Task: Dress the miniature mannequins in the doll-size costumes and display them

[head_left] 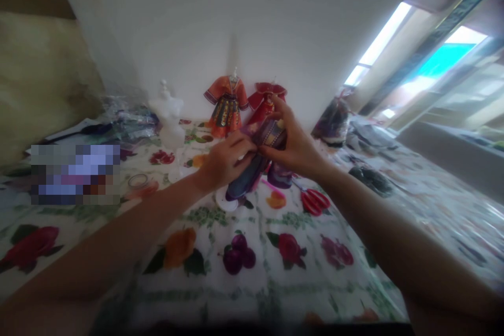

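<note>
Above the middle of the table, a small purple and blue doll dress [244,177] with a patterned band is held between both hands. My left hand [226,160] pinches the garment from the left, fingers closed on its upper part. My right hand [297,142] grips it from the right, with the thumb near the left fingertips and the other fingers behind the band. Fingers partly hide the cloth. Just right of and below the dress lie scissors with red handles [315,201]. A white round piece [226,203] shows under the sleeve.
Against the white wall stand an orange doll dress [225,107] and a red doll dress [260,109]. Left of them is a white doll mannequin [170,115]. A tape roll [137,181], plastic bags [132,121] and a dark bundle [370,180] lie on the fruit-patterned tablecloth [275,278].
</note>
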`<state>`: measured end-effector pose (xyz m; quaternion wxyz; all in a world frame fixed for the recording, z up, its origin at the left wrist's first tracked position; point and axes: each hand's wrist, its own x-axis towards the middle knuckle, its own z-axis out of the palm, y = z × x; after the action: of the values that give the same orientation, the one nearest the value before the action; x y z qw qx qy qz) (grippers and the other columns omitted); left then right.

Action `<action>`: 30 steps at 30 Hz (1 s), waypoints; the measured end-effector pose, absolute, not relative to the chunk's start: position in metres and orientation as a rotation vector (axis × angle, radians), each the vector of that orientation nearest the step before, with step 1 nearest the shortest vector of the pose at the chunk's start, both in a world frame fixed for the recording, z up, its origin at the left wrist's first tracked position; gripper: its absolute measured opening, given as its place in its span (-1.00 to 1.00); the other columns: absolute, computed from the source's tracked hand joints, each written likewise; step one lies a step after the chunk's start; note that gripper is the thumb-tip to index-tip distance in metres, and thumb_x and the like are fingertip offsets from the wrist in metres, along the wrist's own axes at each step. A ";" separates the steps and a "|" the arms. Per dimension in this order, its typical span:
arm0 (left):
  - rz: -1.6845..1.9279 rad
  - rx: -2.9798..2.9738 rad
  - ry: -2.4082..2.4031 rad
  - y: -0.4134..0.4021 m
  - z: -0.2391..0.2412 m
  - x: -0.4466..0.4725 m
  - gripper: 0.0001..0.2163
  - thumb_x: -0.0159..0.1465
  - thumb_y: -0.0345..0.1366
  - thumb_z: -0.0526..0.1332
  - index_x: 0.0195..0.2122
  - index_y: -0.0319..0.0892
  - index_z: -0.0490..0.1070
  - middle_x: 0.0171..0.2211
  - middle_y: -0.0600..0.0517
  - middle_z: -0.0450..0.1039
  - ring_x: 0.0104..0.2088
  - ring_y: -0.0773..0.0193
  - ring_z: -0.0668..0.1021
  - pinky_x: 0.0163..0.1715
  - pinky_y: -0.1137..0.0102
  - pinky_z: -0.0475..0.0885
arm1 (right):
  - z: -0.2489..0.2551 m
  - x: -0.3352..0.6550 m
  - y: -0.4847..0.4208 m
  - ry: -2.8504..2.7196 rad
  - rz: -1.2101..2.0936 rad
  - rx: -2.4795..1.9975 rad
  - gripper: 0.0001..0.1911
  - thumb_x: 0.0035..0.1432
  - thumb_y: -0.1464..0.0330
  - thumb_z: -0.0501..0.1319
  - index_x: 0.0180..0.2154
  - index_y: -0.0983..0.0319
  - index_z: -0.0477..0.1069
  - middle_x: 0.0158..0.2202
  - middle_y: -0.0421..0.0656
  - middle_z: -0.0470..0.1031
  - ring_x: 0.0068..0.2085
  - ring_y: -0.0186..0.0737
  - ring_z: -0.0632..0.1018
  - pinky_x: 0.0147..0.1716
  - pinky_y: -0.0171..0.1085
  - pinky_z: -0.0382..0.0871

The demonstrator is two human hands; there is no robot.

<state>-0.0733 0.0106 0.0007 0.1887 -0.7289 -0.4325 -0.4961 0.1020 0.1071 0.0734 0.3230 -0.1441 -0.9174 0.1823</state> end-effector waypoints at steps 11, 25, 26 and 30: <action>-1.356 -2.102 -1.249 0.011 0.006 -0.073 -0.93 0.30 -0.46 0.18 -0.28 -0.17 0.41 -0.24 -0.03 0.46 -0.25 0.26 0.54 -0.23 0.38 0.46 | 0.075 0.104 0.103 -2.418 0.430 -0.441 0.02 0.02 0.26 0.38 0.41 0.17 -0.06 0.15 0.05 0.32 0.04 0.15 0.52 0.02 0.07 0.45; -1.388 -2.241 -1.164 0.012 0.013 -0.079 -0.93 0.30 -0.46 0.18 -0.28 -0.16 0.40 -0.22 -0.04 0.42 -0.13 0.23 0.53 -0.11 0.34 0.46 | 0.078 0.106 0.099 -2.440 0.348 -0.521 -0.03 0.01 0.27 0.36 0.39 0.11 -0.01 0.13 0.04 0.36 0.01 0.16 0.52 -0.02 0.09 0.45; -1.389 -2.241 -1.169 0.012 0.013 -0.079 -0.93 0.30 -0.46 0.18 -0.29 -0.16 0.40 -0.22 -0.04 0.42 -0.13 0.23 0.53 -0.11 0.34 0.46 | 0.079 0.106 0.098 -2.445 0.351 -0.525 -0.03 0.01 0.27 0.36 0.39 0.11 -0.01 0.13 0.04 0.36 0.02 0.16 0.52 -0.02 0.09 0.45; -1.403 -2.226 -1.186 0.013 0.013 -0.079 -0.94 0.30 -0.44 0.19 -0.29 -0.16 0.41 -0.22 -0.03 0.43 -0.15 0.23 0.53 -0.12 0.34 0.47 | 0.082 0.107 0.097 -2.481 0.364 -0.520 -0.01 0.00 0.28 0.37 0.40 0.17 -0.01 0.18 0.09 0.33 0.10 0.20 0.48 0.04 0.10 0.42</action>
<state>-0.0786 0.0127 0.0127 0.1271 -0.7650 -0.4076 -0.4822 0.1075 0.0966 0.0820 0.2861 -0.1946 -0.9283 0.1361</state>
